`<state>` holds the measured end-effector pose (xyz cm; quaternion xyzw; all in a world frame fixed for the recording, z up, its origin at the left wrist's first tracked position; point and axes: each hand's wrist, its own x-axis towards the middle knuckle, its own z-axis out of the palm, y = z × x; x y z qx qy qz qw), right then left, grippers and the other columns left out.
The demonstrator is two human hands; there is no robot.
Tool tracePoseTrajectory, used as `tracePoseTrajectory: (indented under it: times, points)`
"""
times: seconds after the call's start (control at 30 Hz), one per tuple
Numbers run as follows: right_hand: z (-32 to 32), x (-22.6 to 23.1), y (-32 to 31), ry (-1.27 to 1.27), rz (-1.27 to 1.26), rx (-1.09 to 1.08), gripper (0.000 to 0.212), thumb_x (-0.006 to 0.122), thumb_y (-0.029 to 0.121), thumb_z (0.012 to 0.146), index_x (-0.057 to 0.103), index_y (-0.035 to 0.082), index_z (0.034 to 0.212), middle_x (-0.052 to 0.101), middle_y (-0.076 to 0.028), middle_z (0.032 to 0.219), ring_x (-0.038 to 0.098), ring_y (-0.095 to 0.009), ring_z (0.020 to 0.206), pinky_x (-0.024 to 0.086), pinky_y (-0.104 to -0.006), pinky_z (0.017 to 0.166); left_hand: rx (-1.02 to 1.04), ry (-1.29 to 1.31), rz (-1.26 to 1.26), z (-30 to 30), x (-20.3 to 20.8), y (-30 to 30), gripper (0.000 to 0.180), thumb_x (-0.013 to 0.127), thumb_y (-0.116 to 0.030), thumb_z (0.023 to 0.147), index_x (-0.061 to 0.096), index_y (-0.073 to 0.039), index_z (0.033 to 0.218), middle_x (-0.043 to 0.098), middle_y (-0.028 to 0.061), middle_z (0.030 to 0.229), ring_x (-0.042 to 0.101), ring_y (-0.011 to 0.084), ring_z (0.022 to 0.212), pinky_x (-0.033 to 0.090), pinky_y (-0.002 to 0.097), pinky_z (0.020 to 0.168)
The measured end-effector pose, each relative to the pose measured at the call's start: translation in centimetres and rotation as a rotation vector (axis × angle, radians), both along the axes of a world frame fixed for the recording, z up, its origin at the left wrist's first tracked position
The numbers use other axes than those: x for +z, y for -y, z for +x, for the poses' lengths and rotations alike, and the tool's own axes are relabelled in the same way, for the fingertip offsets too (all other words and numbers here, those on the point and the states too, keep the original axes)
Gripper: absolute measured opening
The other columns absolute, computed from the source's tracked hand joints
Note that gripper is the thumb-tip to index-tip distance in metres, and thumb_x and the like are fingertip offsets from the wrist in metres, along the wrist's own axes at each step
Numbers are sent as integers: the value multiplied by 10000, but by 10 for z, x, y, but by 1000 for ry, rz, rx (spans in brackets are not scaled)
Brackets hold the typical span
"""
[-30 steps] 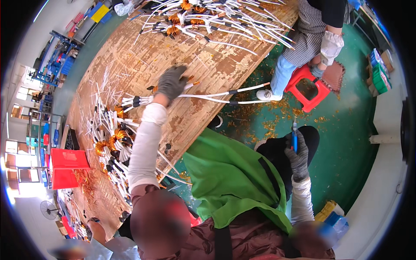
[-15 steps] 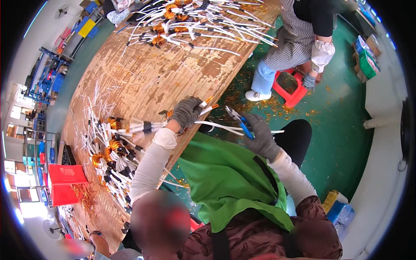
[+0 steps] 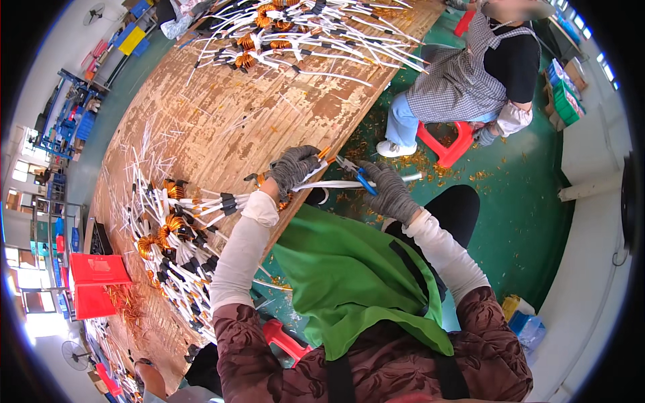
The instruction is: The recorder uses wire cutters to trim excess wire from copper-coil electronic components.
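My left hand, in a grey knit glove, is closed around white-sleeved wires at the table's right edge. Bare copper-coloured wire ends stick out past its fingers. A copper coil shows just beside this hand, partly hidden by it. In my right hand, also gloved, are pliers with blue handles. Their jaws are close to the copper ends; whether they touch, I cannot tell. A white-sleeved lead runs from the left hand's side past the right hand.
Coils with white leads are heaped on the worn wooden table left of my arm, and a second heap lies at the far end. A red bin stands at the left. A co-worker sits by a red stool.
The pliers and my right hand have moved left, bringing the jaws up to the copper wire ends. The bent-over co-worker has straightened up somewhat.
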<state>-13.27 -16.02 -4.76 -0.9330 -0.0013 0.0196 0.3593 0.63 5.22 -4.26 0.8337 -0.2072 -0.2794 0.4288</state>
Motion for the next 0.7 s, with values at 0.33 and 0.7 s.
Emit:
tracePoseTrajectory:
  times: [0.33, 0.7]
  points:
    - [17, -5, -15, 25, -37, 51, 680, 645, 169, 591, 454, 106, 1240, 511, -191, 1067, 473, -369, 1027, 386, -440, 907, 28, -140, -162, 0, 1, -4, 337, 601, -192, 825, 572, 35, 1073, 620, 81, 929, 565, 134, 830, 466, 239, 736]
    - [46, -27, 4, 469, -74, 251, 676, 663, 95, 507, 509, 79, 1165, 518, -163, 985, 479, -356, 924, 415, -446, 817, -208, 33, -283, 10, -10, -16, 286, 571, -114, 808, 583, 38, 1050, 622, 94, 946, 577, 148, 856, 467, 243, 772]
